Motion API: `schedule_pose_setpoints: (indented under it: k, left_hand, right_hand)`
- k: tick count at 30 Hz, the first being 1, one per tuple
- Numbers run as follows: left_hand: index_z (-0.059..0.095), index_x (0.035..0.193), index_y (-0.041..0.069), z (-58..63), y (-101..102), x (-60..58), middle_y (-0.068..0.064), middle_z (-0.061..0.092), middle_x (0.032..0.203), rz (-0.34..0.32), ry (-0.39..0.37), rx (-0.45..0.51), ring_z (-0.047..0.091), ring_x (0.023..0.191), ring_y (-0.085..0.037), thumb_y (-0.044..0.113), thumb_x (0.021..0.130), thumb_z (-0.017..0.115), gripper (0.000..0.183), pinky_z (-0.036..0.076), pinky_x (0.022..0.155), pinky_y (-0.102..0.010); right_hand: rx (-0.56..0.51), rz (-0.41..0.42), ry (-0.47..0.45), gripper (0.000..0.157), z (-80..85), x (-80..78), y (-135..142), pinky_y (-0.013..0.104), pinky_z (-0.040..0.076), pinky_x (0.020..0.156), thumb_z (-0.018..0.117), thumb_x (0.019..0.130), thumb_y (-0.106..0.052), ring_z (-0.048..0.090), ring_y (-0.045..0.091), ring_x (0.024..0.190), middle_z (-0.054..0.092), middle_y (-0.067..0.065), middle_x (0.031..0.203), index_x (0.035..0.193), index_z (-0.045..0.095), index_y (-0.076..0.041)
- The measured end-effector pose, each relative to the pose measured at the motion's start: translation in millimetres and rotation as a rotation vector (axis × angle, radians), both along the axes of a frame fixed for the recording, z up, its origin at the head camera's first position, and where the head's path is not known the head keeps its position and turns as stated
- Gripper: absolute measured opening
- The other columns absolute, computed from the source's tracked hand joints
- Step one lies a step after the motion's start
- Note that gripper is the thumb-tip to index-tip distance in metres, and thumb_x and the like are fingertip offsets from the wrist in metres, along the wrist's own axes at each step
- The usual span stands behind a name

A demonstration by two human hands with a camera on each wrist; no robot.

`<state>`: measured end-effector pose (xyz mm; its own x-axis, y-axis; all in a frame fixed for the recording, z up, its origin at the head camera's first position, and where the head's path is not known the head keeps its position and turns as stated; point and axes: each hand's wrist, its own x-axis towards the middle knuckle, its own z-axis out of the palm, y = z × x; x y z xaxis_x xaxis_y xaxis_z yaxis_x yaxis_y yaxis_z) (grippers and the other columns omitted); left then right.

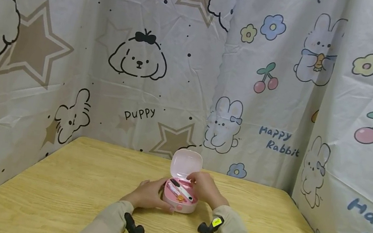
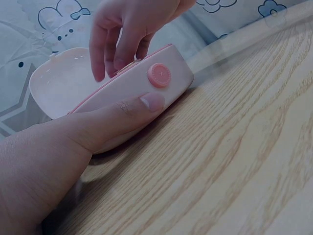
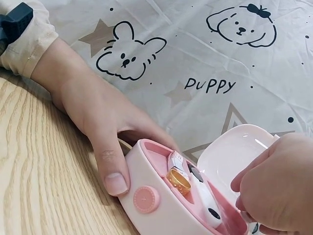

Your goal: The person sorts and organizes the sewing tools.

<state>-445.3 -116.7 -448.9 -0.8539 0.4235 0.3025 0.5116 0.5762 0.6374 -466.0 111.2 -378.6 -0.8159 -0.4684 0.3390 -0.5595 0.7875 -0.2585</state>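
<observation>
A small pink box stands on the table with its pale lid raised at the back. My left hand grips the box's left side, thumb on the front wall beside a round pink button. My right hand reaches down into the back right part with bent fingers; whether they pinch anything is hidden. Inside lie a slim white device with dark spots, a gold patterned ring and a small white printed piece.
The light wood table carries the box near its middle. Printed cloth curtains hang behind it and along both sides. A black wrist mount is on the left sleeve, another on the right.
</observation>
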Motion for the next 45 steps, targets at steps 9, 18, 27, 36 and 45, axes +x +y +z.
schedule_pose_setpoints:
  k: [9,18,27,36,45]
  left_hand:
    - [0.038,0.16,0.016,-3.0,-0.6,-3.3,-0.003,0.052,0.154,0.004,0.009,-0.014,0.046,0.14,-0.028,0.068,0.071,0.086,0.114,0.013,0.111,-0.072]
    - [0.038,0.16,0.015,-0.7,-0.6,-0.6,-0.004,0.051,0.154,0.017,0.006,-0.038,0.046,0.14,-0.026,0.068,0.071,0.085,0.113,0.016,0.113,-0.067]
    - [0.041,0.158,0.013,2.2,0.5,4.1,-0.005,0.054,0.152,0.008,-0.01,-0.032,0.049,0.138,-0.027,0.066,0.071,0.087,0.112,0.018,0.112,-0.066]
    - [0.038,0.16,0.015,1.1,-0.5,1.4,-0.003,0.053,0.152,0.015,0.005,-0.043,0.048,0.138,-0.024,0.068,0.071,0.086,0.114,0.019,0.112,-0.064]
    - [0.04,0.159,0.016,-0.3,-0.8,-3.4,-0.002,0.053,0.152,0.029,0.006,-0.058,0.049,0.137,-0.023,0.067,0.07,0.086,0.113,0.019,0.113,-0.063]
  right_hand:
    - [0.024,0.08,-0.044,0.02,-1.0,-3.7,-7.5,0.032,0.054,0.065,0.067,0.093,0.008,0.06,0.018,0.074,0.07,0.009,0.087,0.105,0.078,-0.002]
    - [0.053,0.116,-0.042,0.021,0.2,-3.8,-11.4,0.025,0.049,0.052,0.067,0.09,0.009,0.06,0.017,0.069,0.068,0.006,0.083,0.104,0.077,-0.002]
    - [0.046,0.107,-0.049,0.018,-2.3,-3.7,-13.8,0.029,0.052,0.055,0.069,0.09,0.007,0.06,0.016,0.069,0.066,0.004,0.081,0.103,0.076,-0.003]
    - [0.009,0.102,0.025,0.011,-7.2,-9.4,-15.2,0.029,0.053,0.063,0.073,0.092,0.001,0.058,0.015,0.072,0.066,0.001,0.08,0.103,0.075,-0.002]
    - [0.003,0.114,0.048,0.008,-5.5,-8.9,-14.6,0.029,0.052,0.062,0.074,0.092,0.0,0.058,0.014,0.07,0.066,0.001,0.078,0.099,0.076,-0.003]
